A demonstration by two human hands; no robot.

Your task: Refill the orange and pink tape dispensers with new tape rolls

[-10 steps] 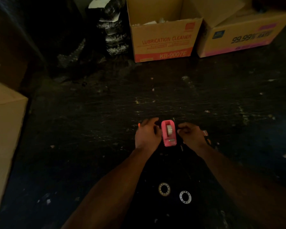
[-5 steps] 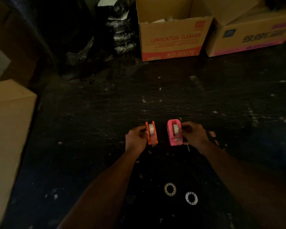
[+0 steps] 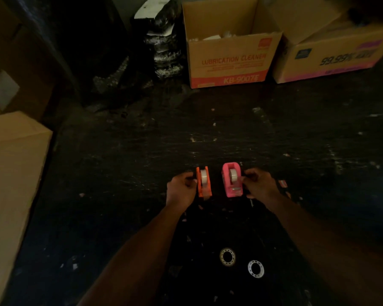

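Observation:
An orange tape dispenser and a pink tape dispenser stand side by side on the dark floor, each with a pale tape roll in it. My left hand grips the orange one from its left side. My right hand grips the pink one from its right side. Two ring-shaped tape cores lie nearer to me: one on the left, a white one on the right.
An open "Lubrication Cleaner" carton and a second carton stand at the back. A black wrapped bundle sits to their left. A tall cardboard box borders the left side. Scraps litter the floor.
My left hand has moved left off the pink dispenser and now holds the orange one, which was hidden before. The right hand stays at the pink dispenser.

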